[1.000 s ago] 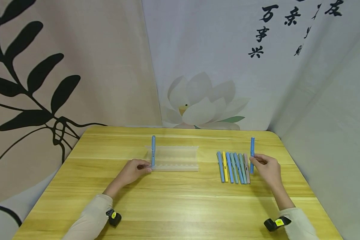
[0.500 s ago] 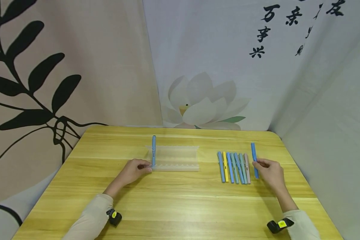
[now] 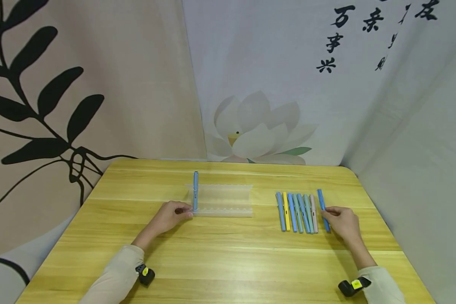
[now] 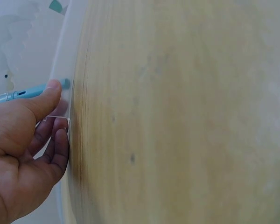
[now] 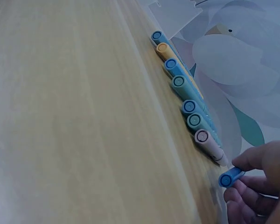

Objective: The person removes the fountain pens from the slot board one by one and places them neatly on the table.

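My left hand (image 3: 173,217) pinches the left front corner of a clear plastic pen stand (image 3: 224,200), thumb above and fingers beneath. One light-blue pen (image 3: 195,190) lies in the stand's leftmost place, and in the left wrist view the thumb is by the end of this pen (image 4: 32,91). On the right, my right hand (image 3: 342,221) pinches a darker blue pen (image 3: 321,200) between thumb and fingers, its far end leaning slightly left. That pen is just right of a row of pens, apart from the pinkish-grey pen (image 3: 313,213) at the row's end.
Several pens lie side by side right of the stand, among them a yellow pen (image 3: 286,211) and a green pen (image 3: 297,213). The wooden table (image 3: 228,261) ends at a printed curtain (image 3: 266,84) at the back. Each wrist wears a small black camera (image 3: 354,286).
My right hand has drawn the darker blue pen toward the table's front, and the pen has turned from nearly straight to a slight slant. The left hand keeps its place on the stand.
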Tool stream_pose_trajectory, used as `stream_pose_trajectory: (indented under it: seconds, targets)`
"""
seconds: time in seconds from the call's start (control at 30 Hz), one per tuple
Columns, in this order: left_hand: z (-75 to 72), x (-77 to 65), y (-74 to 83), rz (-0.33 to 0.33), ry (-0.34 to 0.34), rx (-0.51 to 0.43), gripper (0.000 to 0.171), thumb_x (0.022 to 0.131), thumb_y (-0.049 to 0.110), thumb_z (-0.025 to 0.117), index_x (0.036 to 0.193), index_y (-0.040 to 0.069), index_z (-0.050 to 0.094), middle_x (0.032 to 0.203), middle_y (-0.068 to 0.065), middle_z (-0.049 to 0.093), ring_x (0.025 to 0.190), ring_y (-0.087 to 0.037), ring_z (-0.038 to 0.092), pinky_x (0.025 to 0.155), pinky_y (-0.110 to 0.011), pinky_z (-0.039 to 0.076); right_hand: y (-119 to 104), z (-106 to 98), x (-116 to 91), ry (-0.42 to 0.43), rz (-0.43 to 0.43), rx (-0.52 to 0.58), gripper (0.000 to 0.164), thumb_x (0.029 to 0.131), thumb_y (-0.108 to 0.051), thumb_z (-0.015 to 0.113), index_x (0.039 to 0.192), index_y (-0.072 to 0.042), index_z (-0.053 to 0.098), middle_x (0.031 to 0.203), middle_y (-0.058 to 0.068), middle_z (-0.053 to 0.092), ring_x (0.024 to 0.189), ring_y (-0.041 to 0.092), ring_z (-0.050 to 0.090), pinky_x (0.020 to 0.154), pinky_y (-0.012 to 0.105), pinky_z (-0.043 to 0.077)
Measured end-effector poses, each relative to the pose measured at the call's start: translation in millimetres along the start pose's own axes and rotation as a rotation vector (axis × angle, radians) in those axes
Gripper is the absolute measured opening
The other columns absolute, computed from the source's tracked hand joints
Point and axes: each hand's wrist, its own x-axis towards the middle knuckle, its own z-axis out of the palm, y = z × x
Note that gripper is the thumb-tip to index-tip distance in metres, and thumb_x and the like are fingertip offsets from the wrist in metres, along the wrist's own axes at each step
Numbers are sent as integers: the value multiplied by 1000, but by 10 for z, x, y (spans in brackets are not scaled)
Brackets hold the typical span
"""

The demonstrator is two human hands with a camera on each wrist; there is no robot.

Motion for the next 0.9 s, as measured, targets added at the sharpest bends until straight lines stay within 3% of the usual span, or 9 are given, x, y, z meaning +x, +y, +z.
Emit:
stream_pose_trajectory:
  seconds: [0.27,0.57,0.9]
  targets:
    - [-7,1,7,2,-4,0,26,95,19,74,116,4,76,101,-2,75,92,-14,65,84,-37,55,34,8,17,-31,20,-26,42,97,-33,70,114,5,74,110,24,74,94,39,69,74,46,55]
    - [-18,-9,15,-11,-2,-1,26,95,21,75,116,5,77,103,-2,75,95,-16,67,88,-42,56,-17,-10,-13,-55,48,-19,43,98,-34,68,117,4,74,113,24,73,105,46,66,87,57,52]
    - [-9,-2,11,-2,-3,4,26,95,21,74,115,6,77,101,-1,75,93,-14,65,86,-40,55,25,0,-8,-52,45,-30,43,97,-37,68,113,2,76,110,21,75,103,45,66,84,57,51]
